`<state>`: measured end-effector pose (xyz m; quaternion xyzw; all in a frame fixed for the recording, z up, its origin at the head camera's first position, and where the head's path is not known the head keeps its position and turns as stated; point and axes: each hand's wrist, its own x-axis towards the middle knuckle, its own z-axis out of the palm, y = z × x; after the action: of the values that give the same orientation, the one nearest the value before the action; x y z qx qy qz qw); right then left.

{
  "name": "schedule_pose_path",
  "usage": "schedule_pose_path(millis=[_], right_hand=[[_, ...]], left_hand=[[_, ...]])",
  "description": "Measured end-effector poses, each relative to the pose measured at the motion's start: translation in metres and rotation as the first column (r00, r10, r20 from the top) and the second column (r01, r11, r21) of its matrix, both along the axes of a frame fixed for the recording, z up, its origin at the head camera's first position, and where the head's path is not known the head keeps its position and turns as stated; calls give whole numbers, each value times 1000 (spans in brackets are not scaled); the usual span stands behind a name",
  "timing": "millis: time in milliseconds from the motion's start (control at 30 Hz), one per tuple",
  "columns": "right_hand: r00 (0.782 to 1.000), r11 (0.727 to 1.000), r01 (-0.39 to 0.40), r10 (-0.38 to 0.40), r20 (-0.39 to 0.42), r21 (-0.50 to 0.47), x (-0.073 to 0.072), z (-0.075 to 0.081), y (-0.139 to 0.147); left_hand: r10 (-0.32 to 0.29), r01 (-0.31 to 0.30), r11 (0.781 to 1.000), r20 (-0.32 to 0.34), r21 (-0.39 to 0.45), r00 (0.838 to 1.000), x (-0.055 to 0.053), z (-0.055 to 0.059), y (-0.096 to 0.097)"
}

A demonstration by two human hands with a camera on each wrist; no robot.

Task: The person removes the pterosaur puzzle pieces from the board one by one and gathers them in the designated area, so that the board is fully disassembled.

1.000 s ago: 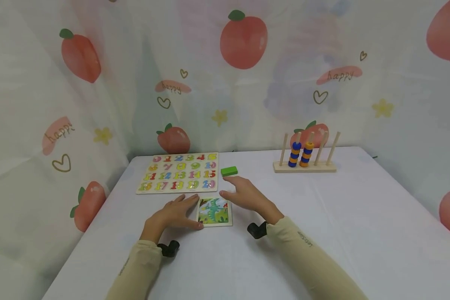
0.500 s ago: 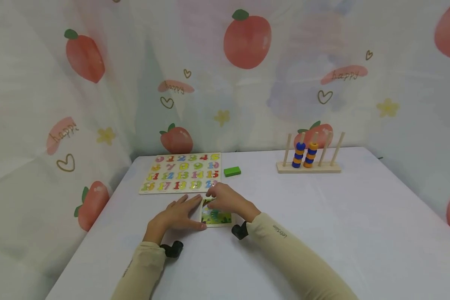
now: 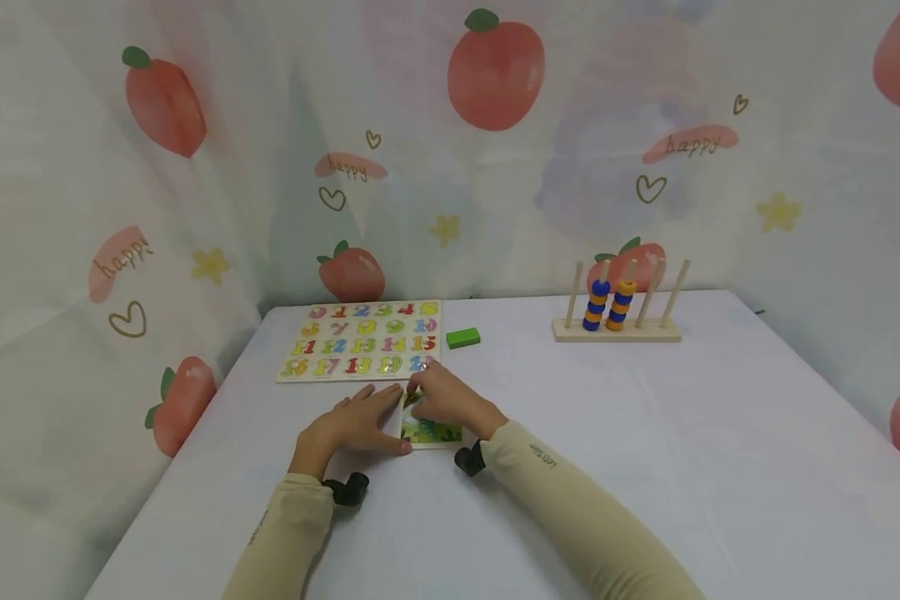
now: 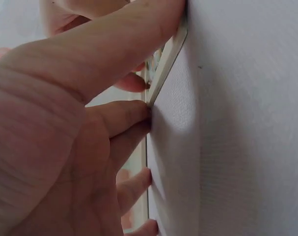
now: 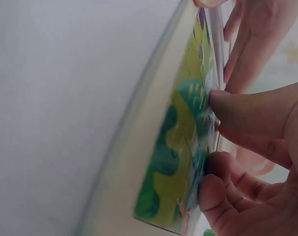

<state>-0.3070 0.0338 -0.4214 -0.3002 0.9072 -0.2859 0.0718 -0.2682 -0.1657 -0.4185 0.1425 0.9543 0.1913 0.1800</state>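
Observation:
A small framed picture puzzle [image 3: 429, 433], green with a turquoise figure, lies flat on the white table. My left hand [image 3: 351, 423] lies along its left side, fingers extended, with thumb and index fingertips at the frame's corners. Over the puzzle's upper part is my right hand [image 3: 450, 395], fingers bent down onto the picture. In the right wrist view, the thumb [image 5: 237, 110] touches the picture surface [image 5: 180, 147] and the other fingertips rest close by at its far side. I cannot tell whether they pinch a piece. The right hand hides the picture's upper part.
Behind the hands lies a wooden number board [image 3: 322, 354] with coloured numerals. A green block [image 3: 462, 338] sits to its right. At the back right stands a wooden peg rack [image 3: 648, 332] with blue and orange beads on two pegs. A fruit-printed cloth [image 3: 495, 208] hangs behind the table.
My right hand has come left and down from beside the puzzle onto its upper part, and stays there over the last half second. The left hand keeps its place at the frame.

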Motion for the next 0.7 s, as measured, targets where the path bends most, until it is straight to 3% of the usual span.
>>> schedule_pose_path(millis=[400, 700], right_hand=[[996, 997, 69, -67, 62, -39, 5, -1, -9], [997, 986, 63, -54, 62, -154, 6, -4, -3]], left_hand=[[7, -7, 1000, -7, 6, 1000, 1, -4, -6], [-4, 4, 1000, -3, 8, 1000, -1, -6, -4]])
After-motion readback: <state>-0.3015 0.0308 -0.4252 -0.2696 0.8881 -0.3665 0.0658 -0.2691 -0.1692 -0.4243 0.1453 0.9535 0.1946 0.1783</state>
